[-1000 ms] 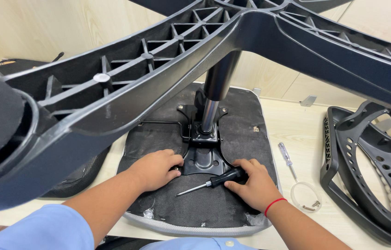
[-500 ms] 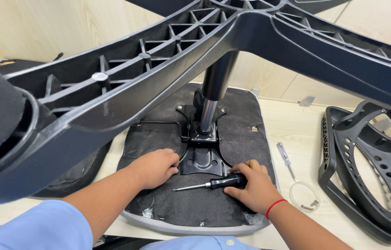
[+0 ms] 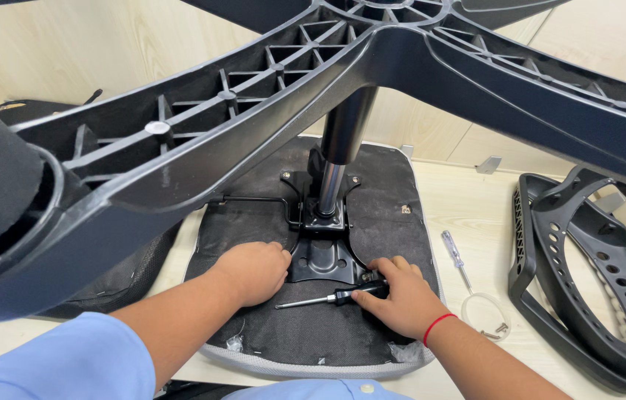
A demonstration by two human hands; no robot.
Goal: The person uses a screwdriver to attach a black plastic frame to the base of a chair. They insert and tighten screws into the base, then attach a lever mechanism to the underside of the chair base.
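Best done squarely: right hand [image 3: 402,300] gripping screwdriver [image 3: 335,298] (lying flat), left hand [image 3: 254,270] curled, steadying plate [image 3: 324,259] on seat [image 3: 387,215].

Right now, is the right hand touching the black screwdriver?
Touching. The head view shows the right hand with fingers wrapped over the black screwdriver handle on the seat underside.

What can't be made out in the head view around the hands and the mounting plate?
- Screwdriver handle: mostly covered by the right hand; grip hidden.
- Near edge of the mounting plate: both hands overlap it; the left hand hides that side's bolts.
- Chair base: arms cut off by the frame edges.
- Small parts inside the clear ring: too small to tell.
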